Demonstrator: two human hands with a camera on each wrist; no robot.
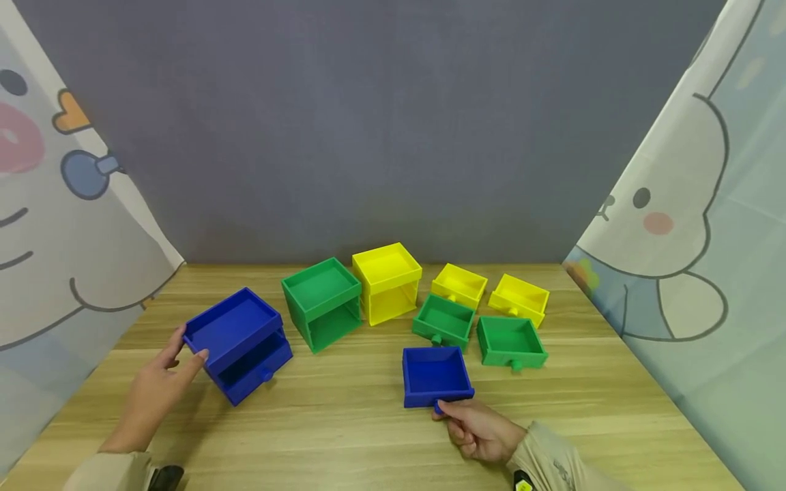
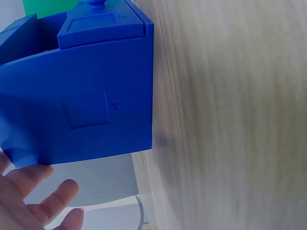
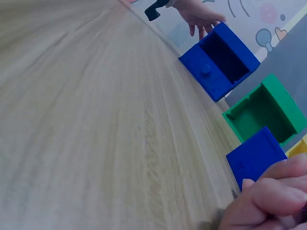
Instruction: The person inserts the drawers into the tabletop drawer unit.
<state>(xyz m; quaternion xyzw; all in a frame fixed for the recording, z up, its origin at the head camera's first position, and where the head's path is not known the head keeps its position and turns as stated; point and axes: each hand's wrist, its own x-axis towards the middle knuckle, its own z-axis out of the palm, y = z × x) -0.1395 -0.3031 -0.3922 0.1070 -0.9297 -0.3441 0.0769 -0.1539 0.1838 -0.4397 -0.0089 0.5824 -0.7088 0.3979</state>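
Note:
A blue cabinet with an open top tray stands at the left, a blue drawer with a round knob in its lower slot; the slot above is bare. My left hand holds its near-left corner, thumb on the side and fingers round the back. In the left wrist view the fingers spread along the cabinet's edge. My right hand pinches the knob of a second blue drawer, whose hollow faces up. Whether this drawer touches the table cannot be made out.
Behind stand a green cabinet and a yellow cabinet, both without drawers. Two yellow drawers and two green drawers lie to the right. A grey wall closes off the wooden table at the back.

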